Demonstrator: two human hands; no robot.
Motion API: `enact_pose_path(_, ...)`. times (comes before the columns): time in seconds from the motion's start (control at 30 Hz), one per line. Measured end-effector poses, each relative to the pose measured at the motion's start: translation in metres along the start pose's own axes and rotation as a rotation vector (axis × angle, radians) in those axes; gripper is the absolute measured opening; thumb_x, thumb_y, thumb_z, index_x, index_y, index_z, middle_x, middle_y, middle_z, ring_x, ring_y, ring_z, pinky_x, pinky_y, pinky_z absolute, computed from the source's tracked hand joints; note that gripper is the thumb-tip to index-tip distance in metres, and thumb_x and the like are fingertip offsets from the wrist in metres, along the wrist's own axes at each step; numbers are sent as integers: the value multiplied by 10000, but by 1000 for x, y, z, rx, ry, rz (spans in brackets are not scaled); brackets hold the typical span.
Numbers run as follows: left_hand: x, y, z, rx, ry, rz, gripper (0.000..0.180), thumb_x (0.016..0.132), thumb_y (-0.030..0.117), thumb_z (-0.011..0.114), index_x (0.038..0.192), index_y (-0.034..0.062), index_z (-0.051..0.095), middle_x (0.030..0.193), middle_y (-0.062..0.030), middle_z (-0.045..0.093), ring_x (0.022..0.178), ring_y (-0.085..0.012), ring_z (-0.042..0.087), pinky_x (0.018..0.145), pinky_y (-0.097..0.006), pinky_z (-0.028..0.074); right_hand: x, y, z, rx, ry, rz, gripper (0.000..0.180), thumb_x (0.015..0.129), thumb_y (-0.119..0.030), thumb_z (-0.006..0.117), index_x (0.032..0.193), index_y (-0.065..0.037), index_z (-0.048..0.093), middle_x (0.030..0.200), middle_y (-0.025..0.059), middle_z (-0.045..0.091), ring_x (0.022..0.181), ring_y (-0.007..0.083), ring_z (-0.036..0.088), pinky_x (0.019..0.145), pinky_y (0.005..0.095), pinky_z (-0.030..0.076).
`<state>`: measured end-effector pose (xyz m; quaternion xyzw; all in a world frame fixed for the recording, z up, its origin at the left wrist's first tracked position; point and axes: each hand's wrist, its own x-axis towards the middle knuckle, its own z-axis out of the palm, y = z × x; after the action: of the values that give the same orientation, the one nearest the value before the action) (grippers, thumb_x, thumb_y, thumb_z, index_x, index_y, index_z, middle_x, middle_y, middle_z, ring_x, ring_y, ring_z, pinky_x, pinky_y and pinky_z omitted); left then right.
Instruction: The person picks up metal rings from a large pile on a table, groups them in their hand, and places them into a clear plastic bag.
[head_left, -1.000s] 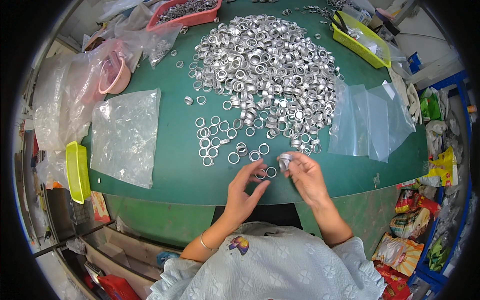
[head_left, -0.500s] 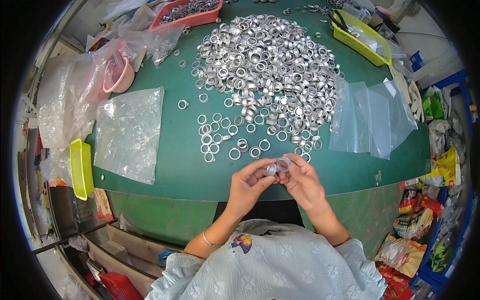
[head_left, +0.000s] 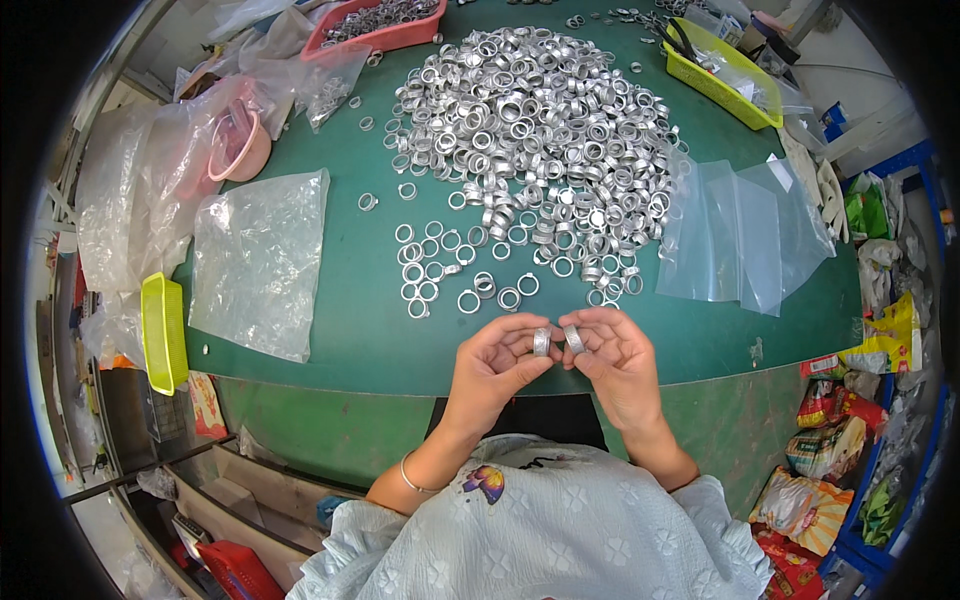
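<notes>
Person at the desk (head_left: pixel 360 340), both hands up in front of the torso, over the strip of green top by the near edge. Left hand (head_left: pixel 497 362) pinches a silver ring (head_left: pixel 541 342) between thumb and fingertips; remaining fingers curled loosely behind. Right hand (head_left: pixel 622 362) pinches a second ring (head_left: pixel 573 339) the same way, this one tilted slightly. The two rings sit side by side between the hands, outer bands showing, a narrow gap separating them; fingertips of the two hands very near each other, whether they touch cannot be told. Just beyond the hands, a scatter of loose rings (head_left: pixel 411 254) lies on the desk, mostly flat, ahead and to the left of the left hand; a few more lie straight ahead of the right hand. Farther out, a large pile of rings (head_left: pixel 530 130) spreads across the middle of the desk, its lower tail running down toward the right hand. Well to the left of the hands, a clear plastic bag (head_left: pixel 260 265) lies flat, a yellow-green basket (head_left: pixel 164 335) beside it at the desk's edge. To the right, bluish clear bags (head_left: pixel 720 240) overlap, close beside the pile. Thin bracelet (head_left: pixel 405 472) on the left wrist.
</notes>
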<state>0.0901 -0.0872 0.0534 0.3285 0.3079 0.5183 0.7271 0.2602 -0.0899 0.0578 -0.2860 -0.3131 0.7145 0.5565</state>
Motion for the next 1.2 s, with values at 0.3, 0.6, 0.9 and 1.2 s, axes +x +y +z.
enact_pose_path(0.3, -9, 8, 11, 106, 12, 107, 378, 794, -100, 652, 1148, -53, 527, 1069, -152, 614, 1006, -203, 614, 868, -321, 509, -5, -1, 12, -165, -44, -167, 437, 807, 146, 608, 1212, 75, 461, 1183, 195, 564, 1027, 212, 605, 891, 325, 497)
enact_pose_path(0.6, -12, 11, 17, 108, 26, 155, 380, 783, -93, 668, 1135, -51, 531, 1064, -151, 618, 992, -208, 621, 853, -328, 517, -8, -2, 14, -139, -60, -183, 414, 816, 152, 588, 1204, 82, 462, 1187, 208, 559, 1084, 241, 588, 925, 343, 491)
enact_pose_path(0.9, -14, 14, 17, 54, -2, 109, 340, 808, -80, 647, 1128, -70, 534, 979, -147, 636, 876, -199, 637, 797, -318, 528, -9, -2, 9, 114, -92, 46, 327, 872, 21, 593, 1183, 29, 491, 1167, 160, 580, 987, 214, 602, 821, 327, 491)
enact_pose_path(1.2, -16, 16, 20, 210, 43, 198, 385, 774, -106, 679, 1138, -69, 560, 987, -114, 597, 846, -174, 616, 778, -301, 520, -12, -9, 19, 173, -91, 129, 371, 900, -28, 575, 1247, 8, 450, 1109, 123, 582, 883, 169, 584, 758, 298, 481)
